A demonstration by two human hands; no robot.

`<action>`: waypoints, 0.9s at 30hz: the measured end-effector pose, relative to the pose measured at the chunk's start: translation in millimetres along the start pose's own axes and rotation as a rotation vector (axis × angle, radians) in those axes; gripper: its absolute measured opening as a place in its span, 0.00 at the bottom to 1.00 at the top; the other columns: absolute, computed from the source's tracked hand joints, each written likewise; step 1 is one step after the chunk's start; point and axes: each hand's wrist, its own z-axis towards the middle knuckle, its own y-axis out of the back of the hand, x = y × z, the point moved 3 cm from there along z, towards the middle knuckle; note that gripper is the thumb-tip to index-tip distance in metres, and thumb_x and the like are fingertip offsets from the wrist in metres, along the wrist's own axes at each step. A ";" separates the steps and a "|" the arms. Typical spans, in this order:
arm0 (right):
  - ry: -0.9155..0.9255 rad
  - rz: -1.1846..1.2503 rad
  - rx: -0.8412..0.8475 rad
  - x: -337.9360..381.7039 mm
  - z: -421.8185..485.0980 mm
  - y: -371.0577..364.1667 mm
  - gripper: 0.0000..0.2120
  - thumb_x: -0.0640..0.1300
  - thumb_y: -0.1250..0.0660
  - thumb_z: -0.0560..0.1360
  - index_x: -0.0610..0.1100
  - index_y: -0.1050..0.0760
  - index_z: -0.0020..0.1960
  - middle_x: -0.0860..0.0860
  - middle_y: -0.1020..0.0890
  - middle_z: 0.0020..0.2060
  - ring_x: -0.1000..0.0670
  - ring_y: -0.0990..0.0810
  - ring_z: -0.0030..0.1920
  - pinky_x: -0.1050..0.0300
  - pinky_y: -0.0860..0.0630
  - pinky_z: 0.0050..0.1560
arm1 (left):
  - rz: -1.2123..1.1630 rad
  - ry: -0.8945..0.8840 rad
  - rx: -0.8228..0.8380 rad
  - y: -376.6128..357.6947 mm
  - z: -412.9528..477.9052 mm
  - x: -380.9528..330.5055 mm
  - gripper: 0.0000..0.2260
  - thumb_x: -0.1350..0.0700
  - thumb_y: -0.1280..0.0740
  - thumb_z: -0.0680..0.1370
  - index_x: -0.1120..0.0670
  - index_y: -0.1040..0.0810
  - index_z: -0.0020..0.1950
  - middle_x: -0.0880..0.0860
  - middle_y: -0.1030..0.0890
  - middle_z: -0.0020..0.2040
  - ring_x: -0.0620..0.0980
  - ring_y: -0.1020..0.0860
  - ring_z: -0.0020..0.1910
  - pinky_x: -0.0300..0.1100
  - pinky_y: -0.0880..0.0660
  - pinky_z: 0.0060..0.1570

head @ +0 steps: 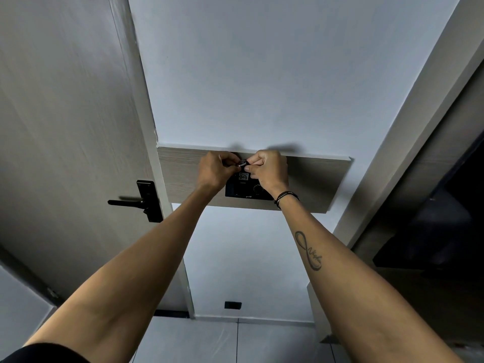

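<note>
A black control panel (pixel 245 188) with a white sticker and a round dial is set in a wood-grain wall board (pixel 314 184). In front of the panel's upper part, my left hand (pixel 214 170) and my right hand (pixel 269 170) meet with curled fingers. Between their fingertips they pinch a small round black and silver part (pixel 242 163). The hands hide the top of the panel. A dark cord bracelet sits on my right wrist.
A pale door (pixel 65 127) with a black lever handle (pixel 138 201) stands to the left. A door frame and a dark opening (pixel 445 205) lie to the right. A black wall socket (pixel 232 305) sits low above the tiled floor.
</note>
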 end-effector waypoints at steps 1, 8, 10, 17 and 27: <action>0.001 -0.001 0.001 0.0 -0.2 0.0 0.07 0.33 0.19 0.70 0.42 0.13 0.45 0.48 0.12 0.37 0.48 0.10 0.38 0.47 0.11 0.43 | 0.004 -0.002 0.001 0.0 0.0 0.3 0.07 0.60 0.20 0.71 0.55 0.11 0.48 0.54 0.11 0.42 0.50 0.12 0.44 0.52 0.14 0.53; 0.013 -0.010 0.002 -0.1 -0.6 -0.7 0.06 0.32 0.20 0.71 0.39 0.13 0.46 0.45 0.12 0.38 0.47 0.10 0.39 0.47 0.11 0.43 | 0.022 -0.008 0.005 0.1 -0.5 0.5 0.07 0.61 0.21 0.72 0.56 0.12 0.49 0.56 0.10 0.44 0.53 0.12 0.46 0.54 0.15 0.53; 0.016 -0.008 0.008 -0.2 -0.7 -1.0 0.07 0.32 0.20 0.71 0.39 0.13 0.47 0.46 0.13 0.37 0.46 0.11 0.39 0.46 0.11 0.43 | 0.026 -0.013 0.003 0.3 -0.6 0.5 0.07 0.61 0.21 0.72 0.57 0.12 0.49 0.56 0.10 0.44 0.54 0.12 0.46 0.55 0.15 0.53; 0.017 -0.008 0.018 -0.5 -0.1 -1.5 0.07 0.31 0.20 0.71 0.38 0.14 0.47 0.48 0.15 0.35 0.48 0.12 0.38 0.47 0.11 0.42 | 0.031 -0.007 -0.003 -0.8 0.1 1.6 0.08 0.61 0.21 0.73 0.58 0.11 0.51 0.56 0.10 0.45 0.53 0.12 0.46 0.54 0.15 0.54; 0.041 -0.127 0.036 -5.7 -3.0 -5.0 0.05 0.35 0.20 0.72 0.42 0.14 0.44 0.48 0.13 0.35 0.47 0.12 0.34 0.50 0.13 0.42 | 0.092 -0.067 -0.001 -2.0 -3.5 5.2 0.06 0.62 0.21 0.72 0.57 0.11 0.49 0.52 0.12 0.41 0.49 0.13 0.42 0.42 0.17 0.47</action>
